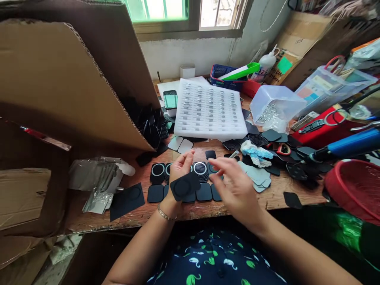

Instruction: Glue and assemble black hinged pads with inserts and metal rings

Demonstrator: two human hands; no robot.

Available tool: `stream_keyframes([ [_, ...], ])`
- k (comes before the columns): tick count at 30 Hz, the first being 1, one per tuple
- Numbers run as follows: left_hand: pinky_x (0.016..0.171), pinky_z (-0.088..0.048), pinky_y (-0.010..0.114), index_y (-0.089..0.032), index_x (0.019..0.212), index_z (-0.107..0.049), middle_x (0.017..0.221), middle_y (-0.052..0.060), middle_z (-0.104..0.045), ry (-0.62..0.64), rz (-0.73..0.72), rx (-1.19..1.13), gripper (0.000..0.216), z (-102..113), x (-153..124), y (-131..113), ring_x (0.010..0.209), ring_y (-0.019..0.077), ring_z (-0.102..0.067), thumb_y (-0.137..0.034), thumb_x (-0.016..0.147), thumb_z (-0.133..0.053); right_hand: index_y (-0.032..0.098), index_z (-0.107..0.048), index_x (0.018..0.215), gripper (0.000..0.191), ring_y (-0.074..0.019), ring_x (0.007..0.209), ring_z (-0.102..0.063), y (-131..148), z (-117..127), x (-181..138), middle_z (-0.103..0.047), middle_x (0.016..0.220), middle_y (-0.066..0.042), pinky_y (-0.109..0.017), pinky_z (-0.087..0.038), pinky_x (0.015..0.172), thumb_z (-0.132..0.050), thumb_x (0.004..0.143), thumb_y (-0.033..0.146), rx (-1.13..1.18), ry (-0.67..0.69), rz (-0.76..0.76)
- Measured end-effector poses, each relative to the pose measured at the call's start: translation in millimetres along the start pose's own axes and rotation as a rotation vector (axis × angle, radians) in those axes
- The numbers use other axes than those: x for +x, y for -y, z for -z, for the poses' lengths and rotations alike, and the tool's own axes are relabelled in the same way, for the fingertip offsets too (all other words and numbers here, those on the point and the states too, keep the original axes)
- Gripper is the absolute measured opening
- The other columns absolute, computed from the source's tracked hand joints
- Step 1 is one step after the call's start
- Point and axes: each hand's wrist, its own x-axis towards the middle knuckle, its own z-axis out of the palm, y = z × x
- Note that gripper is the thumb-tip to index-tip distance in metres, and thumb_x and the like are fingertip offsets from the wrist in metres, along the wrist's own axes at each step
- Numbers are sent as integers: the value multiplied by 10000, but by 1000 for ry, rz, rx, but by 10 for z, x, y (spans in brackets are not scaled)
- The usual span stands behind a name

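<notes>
My left hand (180,168) is raised over the wooden bench (139,215) and is closed on a black rounded-square pad (185,186) with a circular recess. My right hand (236,186) hovers just to its right, blurred by motion, fingers spread and nothing visible in them. Under both hands lie rows of black pads (156,193), some carrying silver rings (157,170) or a round mesh disc (200,169).
A white foam tray (209,111) of small metal parts sits behind. A large cardboard box (59,79) fills the left. A plastic tub (276,105), red basket (354,188), blue-handled tool (350,144), scissors (283,149) and loose pads crowd the right.
</notes>
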Motion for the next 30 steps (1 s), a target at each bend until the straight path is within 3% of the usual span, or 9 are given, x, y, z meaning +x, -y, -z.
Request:
stream_keyframes([
  [5,1171,-397,434,-180,966,-761,1353,103,-642,473,-228,570,173,-55,-139,84,1341,302,-524,-183,820,-668,198,-634,1312,401,-234,1228,-582,59,-71,38,-662,1280,-107,-430,-451,1092,-538,938,92,-174,210,479],
  [9,1118,-450,426,-159,1067,-745,1322,123,-651,443,-161,575,243,-38,-111,100,1267,279,-584,-216,855,-639,197,-719,1020,184,-181,1129,-621,77,75,-43,-731,1121,-42,-393,-450,1084,-595,925,98,-136,237,641],
  [11,1024,-522,423,-142,1127,-719,1225,140,-694,378,-119,509,305,66,-45,58,1148,262,-653,-306,886,-628,241,-714,985,173,-156,1098,-633,58,164,-53,-739,1076,-4,-365,-470,1070,-604,933,118,-34,157,636],
  [13,968,-552,415,-152,1132,-710,1134,124,-728,313,-142,498,302,192,-35,23,1061,241,-687,-325,922,-579,266,-704,995,177,-165,1053,-651,-28,205,-2,-733,1050,-17,-362,-522,989,-587,949,142,91,3,413],
  [15,1016,-529,431,-163,1084,-721,1149,120,-723,336,-273,642,237,275,-141,32,1103,248,-673,-258,906,-598,252,-693,983,129,-181,937,-675,-219,155,113,-724,989,-47,-343,-563,827,-594,946,180,207,-99,24],
  [17,1032,-533,418,-178,1120,-712,1231,116,-703,568,-398,840,246,279,-347,94,1151,251,-660,-189,895,-612,208,-682,927,73,-162,722,-646,-503,5,258,-700,825,-36,-289,-536,641,-646,902,267,325,-42,-334],
  [19,1080,-508,457,-145,1215,-668,1332,148,-654,704,-508,1046,348,224,-567,190,1243,297,-616,-172,868,-659,166,-671,878,182,-137,632,-586,-806,-204,380,-675,771,-29,-261,-487,563,-672,834,342,450,146,-535],
  [24,1107,-484,505,-34,1331,-563,1441,249,-542,673,-660,1307,575,124,-759,398,1354,366,-518,-314,858,-730,153,-631,760,210,-106,566,-490,-1220,-598,469,-595,647,13,-226,-396,516,-685,708,349,523,321,-649],
  [30,1087,-510,438,-34,1286,-592,1372,222,-611,595,-787,1336,416,162,-680,454,1301,322,-577,-250,931,-622,157,-638,770,178,-109,565,-487,-1258,-642,461,-606,659,9,-234,-391,529,-658,703,320,515,360,-666],
])
